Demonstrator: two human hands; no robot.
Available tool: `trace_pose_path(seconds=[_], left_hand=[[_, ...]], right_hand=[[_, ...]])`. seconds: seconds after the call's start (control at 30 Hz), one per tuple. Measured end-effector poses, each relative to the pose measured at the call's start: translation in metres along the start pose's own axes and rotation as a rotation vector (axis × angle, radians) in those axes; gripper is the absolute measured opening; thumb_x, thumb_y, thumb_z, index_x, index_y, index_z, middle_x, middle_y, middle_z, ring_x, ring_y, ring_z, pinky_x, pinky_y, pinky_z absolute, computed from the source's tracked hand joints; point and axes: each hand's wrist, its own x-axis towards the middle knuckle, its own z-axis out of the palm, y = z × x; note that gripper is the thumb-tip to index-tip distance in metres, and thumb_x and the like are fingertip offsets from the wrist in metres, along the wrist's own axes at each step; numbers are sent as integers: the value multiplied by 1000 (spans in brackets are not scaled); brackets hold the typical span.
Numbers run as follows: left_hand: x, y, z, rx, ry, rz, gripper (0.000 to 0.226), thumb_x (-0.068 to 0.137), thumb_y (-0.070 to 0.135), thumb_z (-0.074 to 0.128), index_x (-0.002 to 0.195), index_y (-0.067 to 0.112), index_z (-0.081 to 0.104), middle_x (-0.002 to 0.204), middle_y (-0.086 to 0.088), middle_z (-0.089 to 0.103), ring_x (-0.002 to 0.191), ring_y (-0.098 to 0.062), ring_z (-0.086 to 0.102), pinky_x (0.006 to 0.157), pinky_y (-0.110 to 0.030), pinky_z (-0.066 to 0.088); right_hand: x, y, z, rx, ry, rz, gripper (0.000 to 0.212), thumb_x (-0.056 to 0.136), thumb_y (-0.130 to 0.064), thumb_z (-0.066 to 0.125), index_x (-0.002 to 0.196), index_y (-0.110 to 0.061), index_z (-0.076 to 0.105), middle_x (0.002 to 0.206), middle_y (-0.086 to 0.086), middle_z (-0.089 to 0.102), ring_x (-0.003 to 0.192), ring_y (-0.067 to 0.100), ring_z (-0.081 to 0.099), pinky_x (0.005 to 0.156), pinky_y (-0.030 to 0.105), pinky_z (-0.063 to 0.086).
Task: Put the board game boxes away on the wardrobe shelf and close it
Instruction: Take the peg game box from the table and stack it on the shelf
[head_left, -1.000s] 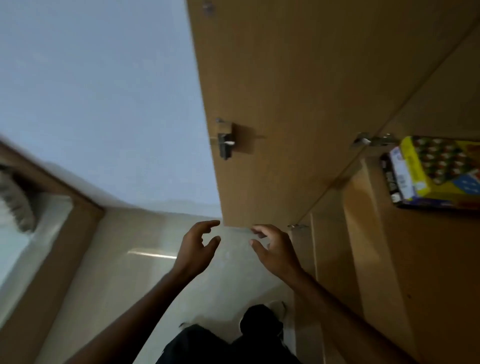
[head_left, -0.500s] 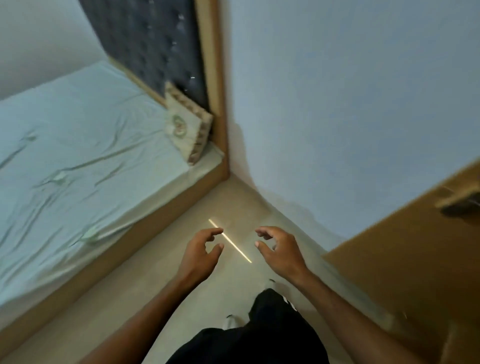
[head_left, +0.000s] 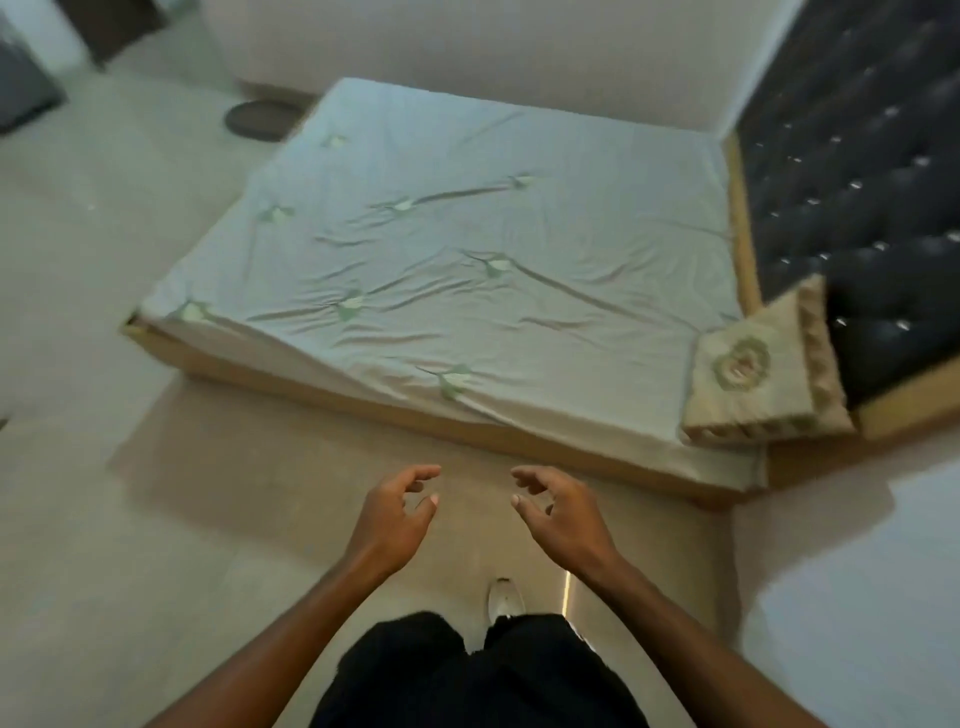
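Two bare hands, left (head_left: 397, 519) and right (head_left: 558, 514), fingers curled apart, holding nothing. Above: one rumpled pale bed (head_left: 467, 260), one square frilled pillow (head_left: 753, 379), tufted dark headboard (head_left: 872, 197).

Dim, soft indoor light; edges smeared with motion blur, worst at 9 and 3 o'clock; wide-angle bending; floor (head_left: 260, 493) shadow at 7

Left hand (head_left: 396, 512), right hand (head_left: 558, 512): empty, half-curled.

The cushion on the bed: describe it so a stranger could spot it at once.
Start at the bed with the pale sheet, and go to its near corner by the dark tufted headboard. The cushion lies there, square and beige with a ruffled edge. Its round green emblem sets it apart from the sheet's small leaf motifs.
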Motion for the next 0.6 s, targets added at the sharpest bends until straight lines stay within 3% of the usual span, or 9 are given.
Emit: trace_pose_path(seconds=[0.13, 0.33, 0.6], left_hand=[[11, -22, -41, -138, 217, -175, 30, 92, 21, 61, 119, 34, 62, 113, 10, 61, 107, -2, 56, 91, -26, 47], [28, -68, -116, -275, 490, -364, 34, 92, 21, 61, 125, 28, 60, 116, 12, 62, 107, -2, 56, 78, -11, 43], [64, -148, -263, -374, 727, -434, 31, 90, 20, 62, 119, 32, 60, 114, 15, 63, 107, -4, 58, 86, -21, 47]], right_hand=[[75, -40, 26, -57, -190, -157, 33, 89, -31, 64, 121, -26, 63, 111, -12, 65, 97, 0, 58, 84, 27, 54], [168, -124, 102, -121, -422, -333, 33, 88, -27, 66, 121, -23, 64, 110, -8, 67, 97, 4, 60, 85, 30, 54], [269, -274, 239, -162, -576, -507, 32, 86, -26, 67, 118, -24, 64, 103, -11, 66, 94, 4, 61, 86, 29, 54]])
